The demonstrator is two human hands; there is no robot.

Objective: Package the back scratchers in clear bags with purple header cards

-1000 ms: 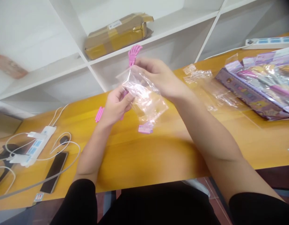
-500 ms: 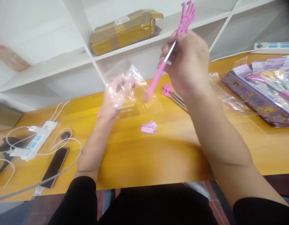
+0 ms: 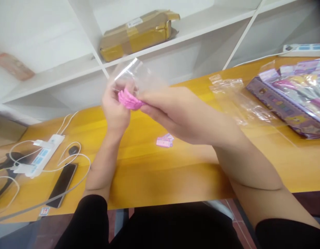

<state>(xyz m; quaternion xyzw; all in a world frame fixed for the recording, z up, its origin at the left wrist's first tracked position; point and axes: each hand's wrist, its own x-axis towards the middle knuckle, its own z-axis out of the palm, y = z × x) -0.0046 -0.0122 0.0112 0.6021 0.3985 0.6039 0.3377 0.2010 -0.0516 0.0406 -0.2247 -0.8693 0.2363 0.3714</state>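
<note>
The pink hand-shaped head of a back scratcher (image 3: 129, 100) lies between my two hands, its claws toward my left. My right hand (image 3: 172, 112) pinches it near its base with thumb and fingers; the handle is hidden from view. My left hand (image 3: 114, 109) is closed around a clear plastic bag (image 3: 147, 77), which stands up behind the pink head. Whether the scratcher's shaft is inside the bag I cannot tell. Below the hands, a few small pink and purple cards (image 3: 164, 140) lie on the wooden table (image 3: 160, 180).
Clear bags (image 3: 240, 98) lie at right beside a purple display box (image 3: 286, 107) with packaged items. On the left are a power strip (image 3: 44, 155), cables and a phone (image 3: 62, 185). A taped carton (image 3: 139, 34) sits on the white shelf behind.
My right hand has come down and left with the back scratcher, bringing it to the bag. My left hand has shifted slightly left, still holding the bag.
</note>
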